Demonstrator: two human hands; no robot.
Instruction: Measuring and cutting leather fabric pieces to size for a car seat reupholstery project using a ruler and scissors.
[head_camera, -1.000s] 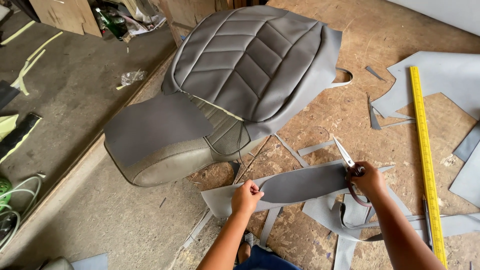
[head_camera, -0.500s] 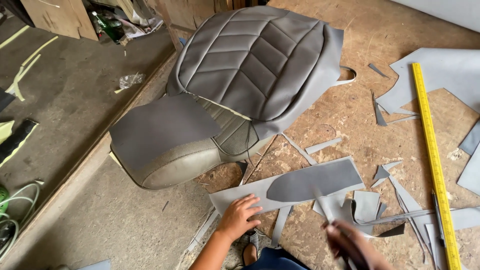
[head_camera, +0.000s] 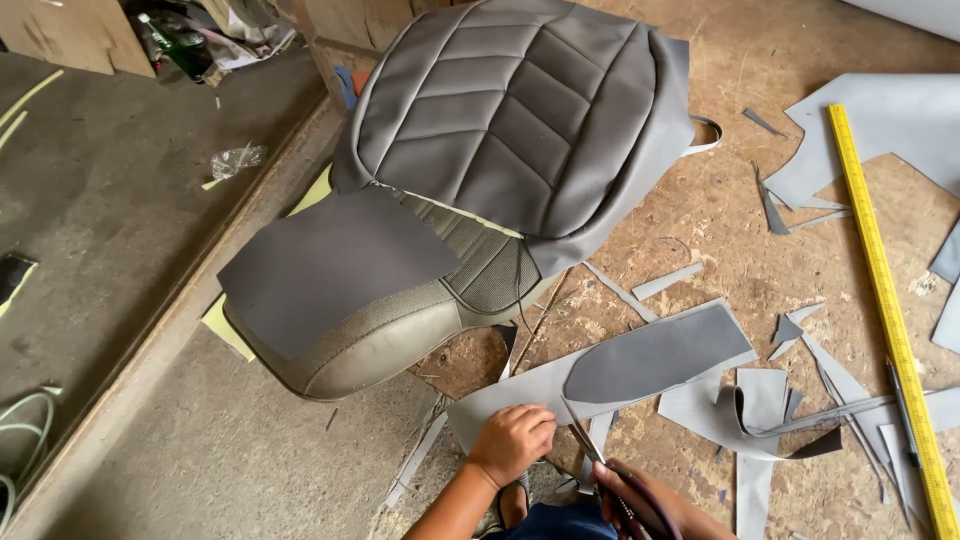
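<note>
My left hand (head_camera: 512, 442) pinches the near edge of a long grey leatherette strip (head_camera: 520, 392) lying on the wooden board. On that strip rests a darker grey teardrop-shaped piece (head_camera: 660, 352). My right hand (head_camera: 640, 502) grips scissors (head_camera: 590, 450) with dark red handles, low in the view. Their blades point up toward the strip's near edge, beside my left fingers. A grey motorcycle seat (head_camera: 380, 330) with a quilted grey cover (head_camera: 520, 110) draped over it lies beyond the strip.
A long yellow ruler (head_camera: 885, 300) runs along the right side with a pen (head_camera: 905, 410) beside it. Several grey offcuts (head_camera: 760, 410) litter the chipboard surface (head_camera: 720, 250). A concrete floor (head_camera: 100, 220) drops off to the left, with a bottle (head_camera: 170, 45) and wood behind.
My right hand pulled the scissors from the strip's far right end down to the near edge beside my left hand. My left hand shifted slightly along the strip. The view moved closer.
</note>
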